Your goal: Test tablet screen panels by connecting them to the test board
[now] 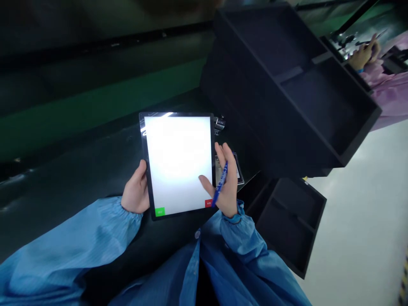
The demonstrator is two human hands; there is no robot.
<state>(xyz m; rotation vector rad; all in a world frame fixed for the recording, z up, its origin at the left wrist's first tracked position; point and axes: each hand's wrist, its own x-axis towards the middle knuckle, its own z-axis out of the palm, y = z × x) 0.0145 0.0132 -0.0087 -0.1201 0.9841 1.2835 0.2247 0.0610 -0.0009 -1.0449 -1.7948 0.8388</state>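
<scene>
Looking down, in the head view, on a smooth tablet (178,165), rectangular and dark-bordered, with a glowing white screen, a green patch (160,211) at the lower left corner and a red patch (208,203) at the lower right. Showing also a dark, dull-sheened tabletop (79,170), wrinkled blue cloth sleeves (86,238) gathered at the cuffs, a slim blue pen (219,183) with pale lettering, a shiny metal piece (219,123) just beside the tablet's upper right edge, and a flat, dark-edged card (239,170) partly hidden by the right hand (227,187). Taking in, to the right, a stack of matte black trays (270,123), with a notched divider splitting the top one into two straight-walled compartments with flat, dark bottoms; lower down, beside the pale floor (360,204), another black tray (291,225), likewise divided. Past the stack, a co-worker's hand (363,55) and pink sleeve (390,91). Gripping the tablet's left edge with the left hand (136,189), thumb along the border, fingers hidden underneath. Holding the blue pen slantwise in the loosely opened right hand, at the tablet's right edge, thumb over the screen; impossible to tell from here, touching the glass or just above.
</scene>
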